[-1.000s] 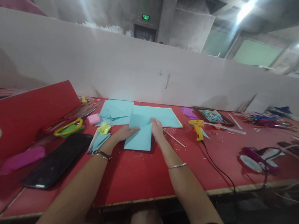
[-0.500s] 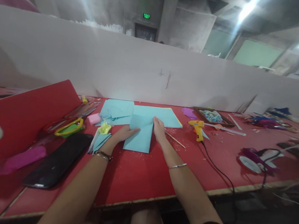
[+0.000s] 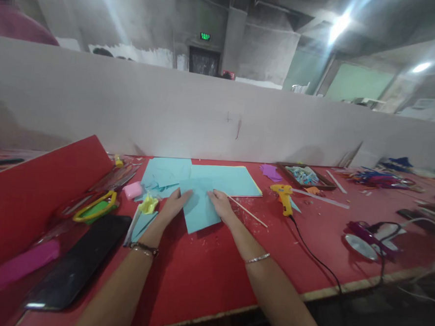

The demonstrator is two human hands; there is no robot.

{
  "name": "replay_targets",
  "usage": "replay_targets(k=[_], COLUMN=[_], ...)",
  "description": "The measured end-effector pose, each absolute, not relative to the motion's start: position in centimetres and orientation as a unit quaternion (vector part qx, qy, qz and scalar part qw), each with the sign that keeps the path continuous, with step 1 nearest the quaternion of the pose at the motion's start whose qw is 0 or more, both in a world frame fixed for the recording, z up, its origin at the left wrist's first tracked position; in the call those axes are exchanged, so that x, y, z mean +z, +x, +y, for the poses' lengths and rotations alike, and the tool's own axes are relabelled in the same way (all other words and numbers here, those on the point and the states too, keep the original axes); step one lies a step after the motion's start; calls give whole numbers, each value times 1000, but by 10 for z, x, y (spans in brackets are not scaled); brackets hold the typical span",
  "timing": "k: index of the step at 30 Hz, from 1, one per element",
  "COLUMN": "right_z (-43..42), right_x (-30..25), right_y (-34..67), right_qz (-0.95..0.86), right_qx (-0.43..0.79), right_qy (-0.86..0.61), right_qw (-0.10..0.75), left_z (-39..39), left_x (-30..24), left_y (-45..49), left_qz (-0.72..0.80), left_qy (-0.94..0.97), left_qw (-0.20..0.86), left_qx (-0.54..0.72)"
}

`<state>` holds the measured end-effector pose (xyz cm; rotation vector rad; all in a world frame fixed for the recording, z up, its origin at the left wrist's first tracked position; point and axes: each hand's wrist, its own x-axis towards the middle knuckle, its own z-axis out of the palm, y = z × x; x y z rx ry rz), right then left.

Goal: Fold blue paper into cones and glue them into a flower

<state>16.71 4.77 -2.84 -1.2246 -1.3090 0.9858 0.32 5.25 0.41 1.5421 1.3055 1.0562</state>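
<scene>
A light blue sheet of paper (image 3: 202, 213) is held between my two hands, slightly turned, over the red table. My left hand (image 3: 176, 203) grips its left edge with the thumb lying on top. At the opposite edge, my right hand (image 3: 220, 204) pinches the paper between thumb and fingers. Behind it lie more light blue sheets, one at the right (image 3: 234, 179) with a yellowish edge and another at the left (image 3: 169, 169) with cut scraps on it. A thin wooden stick (image 3: 249, 212) rests just right of my right hand.
A yellow glue gun (image 3: 283, 199) with a black cord lies to the right, before a tray of scraps (image 3: 305, 176). On the left are a black phone (image 3: 82, 260), yellow-handled scissors (image 3: 95, 207) and a red board (image 3: 42, 184). A white partition (image 3: 161, 110) stands behind.
The held blue paper has turned, its lower edge now slanting up to the right. Both hands have shifted along its sides. The camera view has tilted up a little.
</scene>
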Motion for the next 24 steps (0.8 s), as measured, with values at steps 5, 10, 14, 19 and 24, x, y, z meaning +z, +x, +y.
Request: replay_targets(k=[5, 10, 14, 19, 24], right_z=[32, 22, 18, 1, -21], right_x=[-21, -12, 1, 20, 32], right_y=[160, 147, 144, 143, 138], right_qz=[-617, -771, -859, -893, -847], right_qx=[558, 462, 334, 211, 76], right_qy=[-397, -350, -338, -364, -477], right_qw=[388, 265, 189, 162, 223], left_z=[39, 16, 8, 0, -14], left_x=[42, 55, 41, 30, 39], left_y=[-26, -44, -38, -30, -24], left_qz=[460, 482, 445, 437, 435], left_qy=[721, 800, 860, 870, 849], left_qw=[305, 274, 203, 185, 211], left_qx=[419, 228, 148, 136, 213])
